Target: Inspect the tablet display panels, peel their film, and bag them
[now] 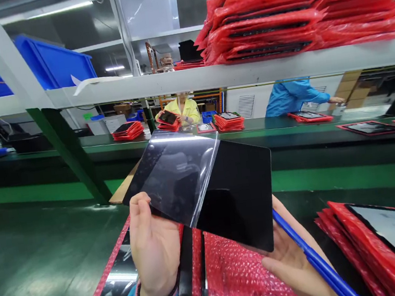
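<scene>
A black glossy tablet panel (242, 193) is held up in front of me, tilted. A clear protective film (181, 172) lies over its left part, half lifted from it. My left hand (154, 248) has its thumb and fingers closed on the film's lower left edge. My right hand (292, 261) supports the panel from below at its lower right corner, with a blue stick-like tool (316, 258) lying across the palm. Beneath my hands lie red bubble-wrap bags (236, 278) with dark panels in them.
A stack of red-bagged panels (387, 239) lies at the right. The green bench (33, 257) spreads left. A shelf (231, 73) overhead carries piled red bags (295, 9) and blue bins (51, 63). Beyond a conveyor, a person in yellow (183, 108) and one in blue (296, 96) work.
</scene>
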A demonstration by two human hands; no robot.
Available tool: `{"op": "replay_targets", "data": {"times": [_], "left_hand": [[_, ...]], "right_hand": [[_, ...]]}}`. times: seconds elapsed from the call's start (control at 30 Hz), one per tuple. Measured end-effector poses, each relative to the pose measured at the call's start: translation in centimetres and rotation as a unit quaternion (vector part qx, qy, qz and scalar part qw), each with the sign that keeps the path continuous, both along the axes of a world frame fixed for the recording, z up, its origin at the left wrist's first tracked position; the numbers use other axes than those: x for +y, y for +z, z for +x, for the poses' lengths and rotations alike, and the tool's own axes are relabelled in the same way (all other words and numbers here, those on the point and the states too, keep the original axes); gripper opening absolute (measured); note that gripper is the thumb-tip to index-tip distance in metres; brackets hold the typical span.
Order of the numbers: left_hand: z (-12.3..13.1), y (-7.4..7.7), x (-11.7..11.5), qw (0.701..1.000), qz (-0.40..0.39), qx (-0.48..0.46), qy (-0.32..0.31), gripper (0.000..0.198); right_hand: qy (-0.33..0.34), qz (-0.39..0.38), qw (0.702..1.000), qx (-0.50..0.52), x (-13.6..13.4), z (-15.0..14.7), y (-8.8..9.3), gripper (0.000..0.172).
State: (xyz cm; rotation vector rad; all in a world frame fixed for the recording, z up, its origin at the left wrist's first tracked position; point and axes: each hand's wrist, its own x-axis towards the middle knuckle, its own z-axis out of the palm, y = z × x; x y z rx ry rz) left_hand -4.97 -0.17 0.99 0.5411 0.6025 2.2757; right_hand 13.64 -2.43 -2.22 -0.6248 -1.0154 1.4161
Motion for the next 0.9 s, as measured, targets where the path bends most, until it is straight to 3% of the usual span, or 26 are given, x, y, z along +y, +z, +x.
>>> {"op": "replay_targets", "data": {"times": [0.23,0.6,0.8,0.9], "left_hand": [[-0.4,0.4,0.4,1.000,-0.004,0.014,-0.007,0.009],[-0.9,0.5,1.4,0.998,-0.051,-0.022,-0.025,0.004],[-2.6,-0.4,3.0,0.996,-0.061,0.053,0.029,0.005],[-3.4,-1.0,3.8,0.995,-0.065,0.043,0.058,0.004]], "right_hand": [[0.015,0.006,1.000,-0.001,-0.6,-0.3,-0.3,0.082],[0.097,0.023,0.995,-0.018,-0.5,0.0,1.2,0.056],[0.051,0.015,0.998,-0.036,0.0,0.2,0.7,0.042],[0.062,0.013,0.997,-0.052,-0.2,0.2,1.1,0.039]]}}
